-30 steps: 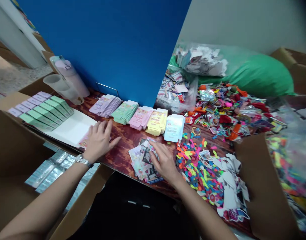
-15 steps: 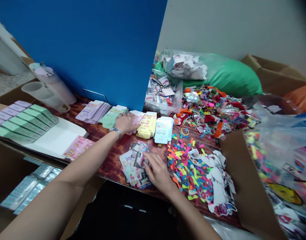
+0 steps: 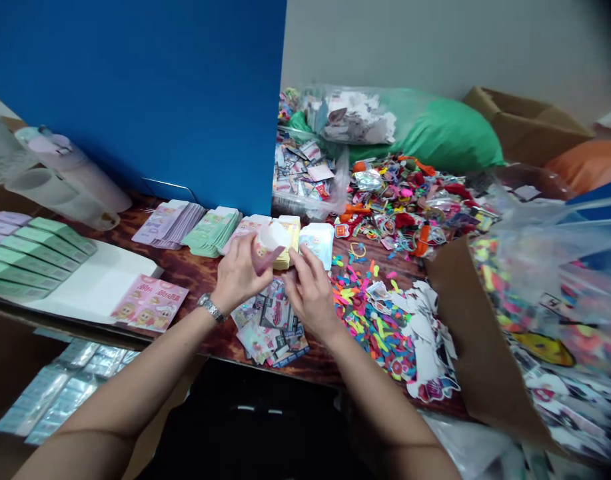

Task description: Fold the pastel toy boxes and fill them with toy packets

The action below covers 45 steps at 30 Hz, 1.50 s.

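Observation:
My left hand [image 3: 240, 273] is wrapped round a small pink paper box [image 3: 268, 245], held tilted with its pale open end facing up. Close to its right side is my right hand [image 3: 312, 290], fingers bent together; whatever they may pinch is hidden. Beneath both hands lies a loose pile of shiny printed cards [image 3: 272, 327]. Flat boxes stand in stacks behind: purple [image 3: 168, 223], green [image 3: 212, 230], pink [image 3: 245, 230], yellow [image 3: 291, 230] and blue [image 3: 318, 241]. To the right of my right hand spread many small colourful balloons [image 3: 370, 320].
At left, a white tray [image 3: 95, 287] bears upright green boxes [image 3: 40, 257] and a flat pink printed sheet [image 3: 150, 303]. Bottles [image 3: 80, 173] stand behind. White-backed stickers [image 3: 428, 333] lie beside a cardboard flap [image 3: 468, 333]. Small trinkets [image 3: 410, 200] heap before a green bag [image 3: 450, 133].
My left hand has come from the box stacks toward me and now holds a pink box. My right hand has risen from the cards to beside it. The view has shifted slightly.

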Each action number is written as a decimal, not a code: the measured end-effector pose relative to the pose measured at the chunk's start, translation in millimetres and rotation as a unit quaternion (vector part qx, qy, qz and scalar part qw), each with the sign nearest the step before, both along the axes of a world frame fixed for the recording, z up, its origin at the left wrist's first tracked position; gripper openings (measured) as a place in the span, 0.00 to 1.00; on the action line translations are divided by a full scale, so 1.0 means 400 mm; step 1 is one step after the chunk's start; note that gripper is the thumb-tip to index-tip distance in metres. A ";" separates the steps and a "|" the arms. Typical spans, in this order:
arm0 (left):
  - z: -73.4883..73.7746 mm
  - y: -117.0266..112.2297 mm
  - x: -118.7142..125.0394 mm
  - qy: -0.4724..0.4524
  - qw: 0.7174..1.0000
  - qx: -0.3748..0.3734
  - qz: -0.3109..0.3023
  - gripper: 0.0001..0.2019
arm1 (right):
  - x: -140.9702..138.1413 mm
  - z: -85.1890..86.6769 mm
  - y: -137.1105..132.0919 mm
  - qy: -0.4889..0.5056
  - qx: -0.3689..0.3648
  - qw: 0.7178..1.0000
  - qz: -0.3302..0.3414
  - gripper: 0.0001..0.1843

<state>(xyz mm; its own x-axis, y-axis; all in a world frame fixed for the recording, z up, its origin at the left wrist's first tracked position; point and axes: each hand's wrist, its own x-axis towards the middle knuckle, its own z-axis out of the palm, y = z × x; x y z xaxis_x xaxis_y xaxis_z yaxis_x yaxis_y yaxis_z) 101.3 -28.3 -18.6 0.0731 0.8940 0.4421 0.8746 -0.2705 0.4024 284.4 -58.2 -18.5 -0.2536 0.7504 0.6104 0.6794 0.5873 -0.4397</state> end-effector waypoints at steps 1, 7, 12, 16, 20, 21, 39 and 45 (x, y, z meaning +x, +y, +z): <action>0.000 -0.019 0.004 -0.009 1.000 0.011 -0.012 0.33 | -0.005 0.001 0.002 -0.014 0.003 1.000 -0.011 0.26; 0.005 -0.091 0.007 -0.016 0.994 0.042 -0.098 0.38 | -0.014 0.011 -0.037 0.047 -0.073 0.994 0.061 0.15; 0.014 -0.117 0.003 0.023 0.987 0.043 -0.155 0.30 | -0.013 0.041 -0.059 0.189 -0.172 0.964 0.070 0.22; 0.008 -0.130 0.003 0.037 0.987 0.057 -0.143 0.29 | -0.024 0.046 -0.042 0.327 -0.260 0.907 0.058 0.15; -0.002 -0.140 0.005 0.028 0.989 0.065 -0.131 0.36 | -0.029 0.047 -0.028 0.375 -0.329 0.861 0.097 0.11; -0.005 -0.141 0.006 0.025 0.990 0.065 -0.123 0.38 | -0.029 0.050 -0.028 0.362 -0.335 0.865 0.091 0.11; -0.003 -0.141 0.044 0.189 0.978 0.078 -0.048 0.46 | -0.066 0.016 -0.111 0.112 -0.069 0.991 -0.001 0.29; 0.002 -0.145 0.049 0.203 0.975 0.074 -0.042 0.39 | -0.087 -0.013 -0.130 0.072 -0.032 0.997 0.018 0.36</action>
